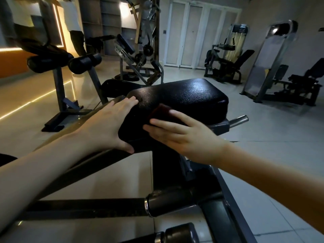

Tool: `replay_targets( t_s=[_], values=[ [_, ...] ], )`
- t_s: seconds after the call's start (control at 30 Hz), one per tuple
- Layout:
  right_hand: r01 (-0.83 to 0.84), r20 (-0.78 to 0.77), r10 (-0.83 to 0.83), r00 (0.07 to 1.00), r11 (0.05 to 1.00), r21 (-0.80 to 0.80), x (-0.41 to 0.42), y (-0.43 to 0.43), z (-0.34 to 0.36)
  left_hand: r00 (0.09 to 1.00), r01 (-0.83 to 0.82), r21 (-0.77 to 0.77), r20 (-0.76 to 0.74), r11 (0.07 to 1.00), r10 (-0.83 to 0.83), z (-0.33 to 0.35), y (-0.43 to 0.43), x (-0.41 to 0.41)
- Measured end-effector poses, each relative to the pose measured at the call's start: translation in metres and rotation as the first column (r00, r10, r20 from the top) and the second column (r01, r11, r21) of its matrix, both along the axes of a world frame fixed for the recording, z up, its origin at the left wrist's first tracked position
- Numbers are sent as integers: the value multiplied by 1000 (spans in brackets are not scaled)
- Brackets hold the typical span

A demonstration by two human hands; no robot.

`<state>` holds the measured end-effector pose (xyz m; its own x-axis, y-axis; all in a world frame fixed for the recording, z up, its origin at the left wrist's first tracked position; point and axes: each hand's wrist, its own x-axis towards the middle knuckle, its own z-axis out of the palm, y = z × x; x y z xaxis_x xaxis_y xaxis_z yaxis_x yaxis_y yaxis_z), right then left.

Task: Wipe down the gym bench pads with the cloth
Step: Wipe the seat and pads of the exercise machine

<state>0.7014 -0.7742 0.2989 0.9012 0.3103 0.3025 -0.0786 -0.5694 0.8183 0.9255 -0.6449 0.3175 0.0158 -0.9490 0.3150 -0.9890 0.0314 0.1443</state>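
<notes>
A black padded bench pad [185, 95] sits on a dark metal frame in the middle of the view. My left hand [108, 123] lies flat against the pad's left side, fingers spread and thumb hooked under its near edge. My right hand [182, 134] presses a dark red cloth [162, 111] onto the pad's near top surface, fingers stretched over it. Most of the cloth is hidden under my fingers.
The bench's frame bars [87, 206] and a grey roller [177, 199] run below my arms. A steel peg [239, 119] sticks out to the pad's right. Another bench with roller pads [64, 62] stands at left, more machines [228, 65] at the back, and a person [73, 23] far left.
</notes>
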Motion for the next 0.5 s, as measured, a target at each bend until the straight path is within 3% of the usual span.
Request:
replay_targets(
  t_s=[0.1,0.3,0.5],
  values=[
    [41,-60,-45,997,998,-51,-12,-3,9,1000,-9,-6,14,1000,9,-2,-1,1],
    [184,-73,-195,978,974,-134,-116,-45,46,999,-37,-14,6,999,37,-3,0,-1],
    [77,-79,-81,994,996,-51,-72,-33,44,999,-34,29,18,999,33,2,2,-4]
  ],
)
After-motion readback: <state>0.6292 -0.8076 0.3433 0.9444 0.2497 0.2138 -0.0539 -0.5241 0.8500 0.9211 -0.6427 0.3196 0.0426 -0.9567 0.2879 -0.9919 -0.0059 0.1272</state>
